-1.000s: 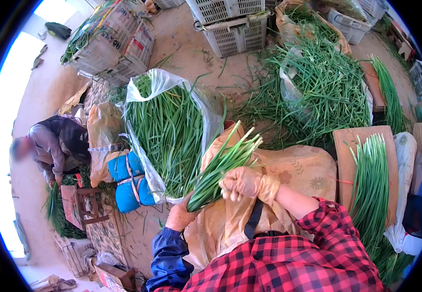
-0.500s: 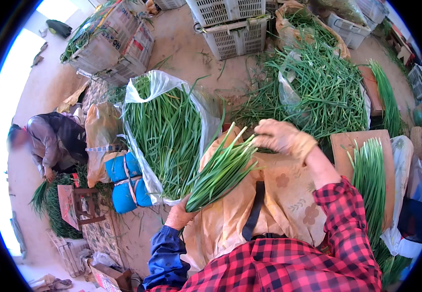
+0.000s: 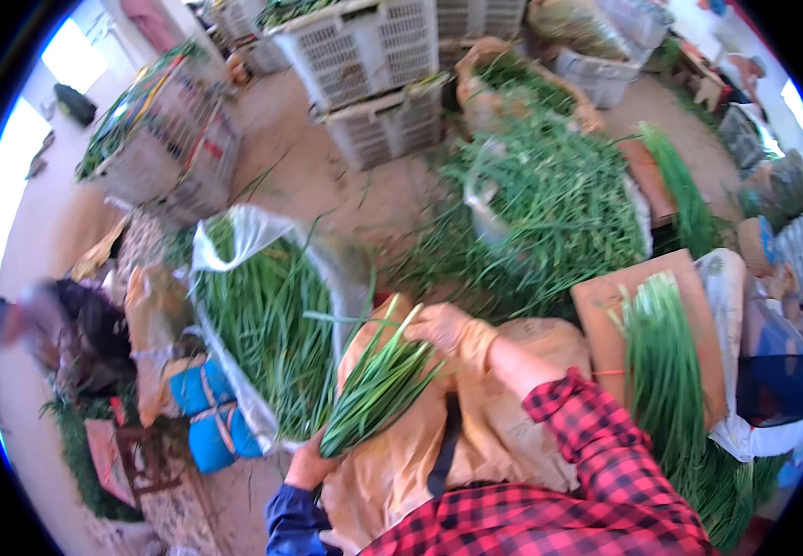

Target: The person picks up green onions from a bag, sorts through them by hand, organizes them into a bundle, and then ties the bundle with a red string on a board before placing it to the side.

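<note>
While the left hand (image 3: 309, 465) grips the green end of the chive bunch (image 3: 375, 394) between both hands, the right hand (image 3: 445, 332) curls at its pale ends, whether pinching I cannot tell; a slackened left grip could spill stalks toward the plastic bag (image 3: 251, 228) beyond it.

I have a loose bunch of long, thin green stalks (image 3: 378, 394) just below the centre of the frame. It slants from dark, narrow ends at lower left to paler ends at upper right, fanning unevenly, a couple jutting higher. I can't count the stalks from my end.
</note>
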Demonstrator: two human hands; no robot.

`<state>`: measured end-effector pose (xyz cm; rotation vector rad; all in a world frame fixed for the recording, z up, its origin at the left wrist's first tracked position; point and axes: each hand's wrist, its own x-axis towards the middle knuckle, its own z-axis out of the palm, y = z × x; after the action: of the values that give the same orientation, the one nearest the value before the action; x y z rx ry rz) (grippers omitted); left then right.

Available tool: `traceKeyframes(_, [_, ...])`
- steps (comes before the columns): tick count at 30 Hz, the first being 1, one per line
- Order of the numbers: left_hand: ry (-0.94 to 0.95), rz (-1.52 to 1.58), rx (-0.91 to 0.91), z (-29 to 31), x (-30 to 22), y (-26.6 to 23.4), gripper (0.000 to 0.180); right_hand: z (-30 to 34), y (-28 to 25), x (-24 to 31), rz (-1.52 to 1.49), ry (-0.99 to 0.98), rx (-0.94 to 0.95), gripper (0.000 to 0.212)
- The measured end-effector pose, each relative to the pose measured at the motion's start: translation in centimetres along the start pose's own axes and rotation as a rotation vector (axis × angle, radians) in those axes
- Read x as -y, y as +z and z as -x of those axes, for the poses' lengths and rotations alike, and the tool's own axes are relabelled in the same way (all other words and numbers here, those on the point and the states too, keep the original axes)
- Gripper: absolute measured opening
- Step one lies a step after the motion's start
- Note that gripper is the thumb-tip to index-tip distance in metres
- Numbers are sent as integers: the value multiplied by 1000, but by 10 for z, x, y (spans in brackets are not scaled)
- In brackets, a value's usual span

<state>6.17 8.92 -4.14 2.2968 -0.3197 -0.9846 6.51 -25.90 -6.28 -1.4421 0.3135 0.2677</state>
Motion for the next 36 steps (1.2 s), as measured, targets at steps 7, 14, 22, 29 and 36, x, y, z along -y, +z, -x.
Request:
traceKeyframes(7, [-179,203,78,4,-21,-2,53,3,-24,76,-511,-358,-17,17])
traceKeyframes(14, [20,329,69,-10,-20,14,41,27,-123,27,218,-113,-608,48])
traceKeyframes(22, [-89,423,161,-7,5,11,41,32,13,24,129,348,-60,37])
traceKeyframes(29, [-162,470,179,-3,-17,10,40,20,-1,7,-45,289,-2,22])
traceKeyframes(36, [-81,512,150,-8,-3,11,34,29,-117,5,-1324,-272,-442,39])
